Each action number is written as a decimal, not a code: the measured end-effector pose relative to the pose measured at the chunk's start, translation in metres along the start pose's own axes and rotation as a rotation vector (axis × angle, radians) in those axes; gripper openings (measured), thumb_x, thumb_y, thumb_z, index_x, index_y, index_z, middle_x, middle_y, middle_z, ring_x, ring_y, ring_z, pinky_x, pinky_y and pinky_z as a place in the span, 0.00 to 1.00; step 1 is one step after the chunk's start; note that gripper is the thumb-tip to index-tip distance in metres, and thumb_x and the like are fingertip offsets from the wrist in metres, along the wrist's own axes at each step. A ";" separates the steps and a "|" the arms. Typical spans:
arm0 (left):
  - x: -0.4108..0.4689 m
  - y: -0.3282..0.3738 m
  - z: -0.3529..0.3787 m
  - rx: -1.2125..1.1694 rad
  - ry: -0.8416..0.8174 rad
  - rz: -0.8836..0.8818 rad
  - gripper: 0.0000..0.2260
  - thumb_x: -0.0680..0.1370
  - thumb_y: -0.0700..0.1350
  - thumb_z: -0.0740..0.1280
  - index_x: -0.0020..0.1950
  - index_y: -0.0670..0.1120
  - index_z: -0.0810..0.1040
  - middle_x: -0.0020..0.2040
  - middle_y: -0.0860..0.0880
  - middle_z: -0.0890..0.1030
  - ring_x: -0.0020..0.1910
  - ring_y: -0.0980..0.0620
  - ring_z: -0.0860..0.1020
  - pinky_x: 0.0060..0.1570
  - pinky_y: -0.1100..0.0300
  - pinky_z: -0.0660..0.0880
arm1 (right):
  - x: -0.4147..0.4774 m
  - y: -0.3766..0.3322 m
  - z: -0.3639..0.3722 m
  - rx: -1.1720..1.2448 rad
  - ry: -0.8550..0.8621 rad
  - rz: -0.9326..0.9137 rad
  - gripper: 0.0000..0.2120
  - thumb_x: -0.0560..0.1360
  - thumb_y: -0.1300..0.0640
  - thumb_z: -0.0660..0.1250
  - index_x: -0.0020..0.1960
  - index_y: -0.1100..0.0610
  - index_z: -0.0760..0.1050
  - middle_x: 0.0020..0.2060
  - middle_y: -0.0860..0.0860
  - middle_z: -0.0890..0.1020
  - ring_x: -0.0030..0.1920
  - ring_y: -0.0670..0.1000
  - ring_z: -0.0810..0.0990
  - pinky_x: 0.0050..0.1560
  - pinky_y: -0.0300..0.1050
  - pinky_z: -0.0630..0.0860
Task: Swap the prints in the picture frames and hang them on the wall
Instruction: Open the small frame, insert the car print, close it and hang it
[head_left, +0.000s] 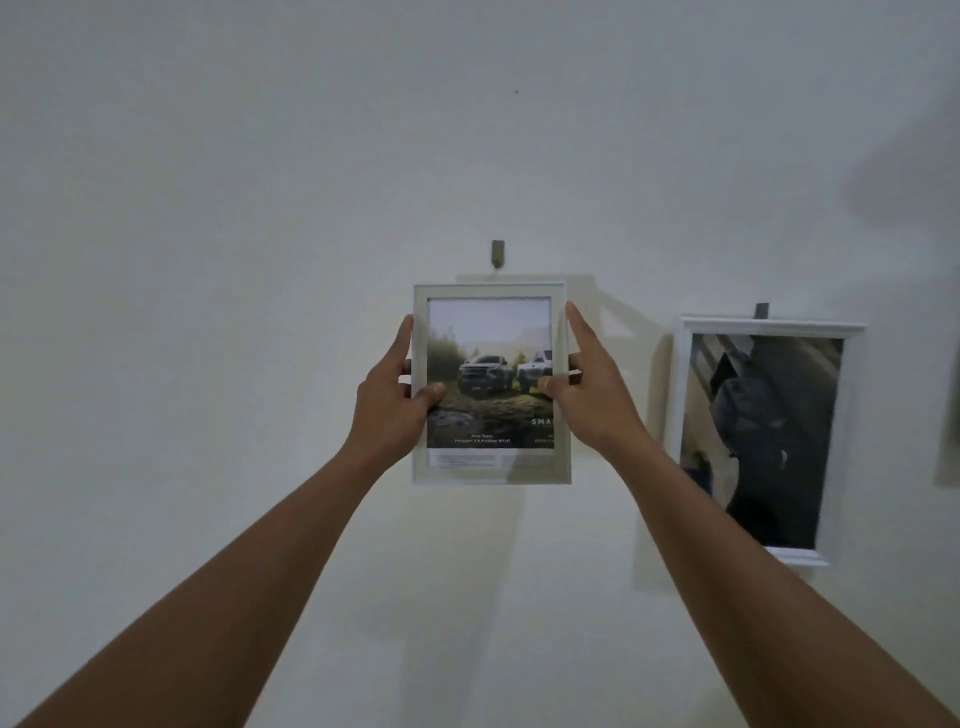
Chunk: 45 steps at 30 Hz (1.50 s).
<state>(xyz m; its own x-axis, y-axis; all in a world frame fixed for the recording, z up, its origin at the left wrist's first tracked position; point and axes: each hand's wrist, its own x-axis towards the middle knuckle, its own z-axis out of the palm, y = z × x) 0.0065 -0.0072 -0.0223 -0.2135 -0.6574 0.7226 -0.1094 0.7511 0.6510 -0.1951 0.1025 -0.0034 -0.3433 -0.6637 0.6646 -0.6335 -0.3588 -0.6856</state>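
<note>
Pale wall (208, 208) fills the view. L hand (395, 395) grips the left edge of the small white frame (493, 470), thumb on the front, index finger straight up along the side. Frame is upright, held in front of the wall, top edge just below a grey hook (497, 254); can't tell if it touches the wall. Inside it: truck print (488, 364), two vehicles on rough ground, small text at the bottom. R hand (592, 395) grips the right edge the same way. Further right, well apart, a second white frame (758, 327) hangs on its own hook (762, 310) w/ a dark print (769, 431), too blurry to read.
</note>
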 end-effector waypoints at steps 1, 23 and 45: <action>0.011 -0.003 0.000 0.002 0.007 0.016 0.39 0.77 0.41 0.70 0.77 0.65 0.52 0.55 0.48 0.79 0.42 0.52 0.84 0.47 0.57 0.81 | 0.011 -0.002 0.002 -0.012 0.015 -0.004 0.40 0.79 0.62 0.66 0.78 0.34 0.49 0.74 0.49 0.66 0.67 0.51 0.70 0.56 0.42 0.71; 0.069 -0.024 0.022 0.044 0.068 0.137 0.37 0.77 0.40 0.69 0.79 0.60 0.53 0.52 0.54 0.76 0.43 0.56 0.77 0.38 0.81 0.67 | 0.055 0.013 0.021 -0.133 0.161 -0.068 0.41 0.79 0.61 0.66 0.77 0.32 0.46 0.69 0.55 0.72 0.52 0.50 0.68 0.66 0.56 0.73; 0.077 -0.023 0.028 0.232 0.116 0.183 0.38 0.77 0.44 0.70 0.80 0.58 0.50 0.43 0.46 0.75 0.45 0.49 0.74 0.45 0.61 0.68 | 0.061 0.011 0.020 -0.285 0.196 -0.066 0.41 0.80 0.60 0.64 0.79 0.38 0.41 0.50 0.51 0.72 0.39 0.43 0.71 0.48 0.42 0.70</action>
<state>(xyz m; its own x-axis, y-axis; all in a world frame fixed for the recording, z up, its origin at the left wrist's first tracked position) -0.0344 -0.0731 0.0122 -0.1396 -0.5024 0.8533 -0.3012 0.8425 0.4467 -0.2091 0.0449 0.0242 -0.4044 -0.4967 0.7679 -0.8174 -0.1803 -0.5471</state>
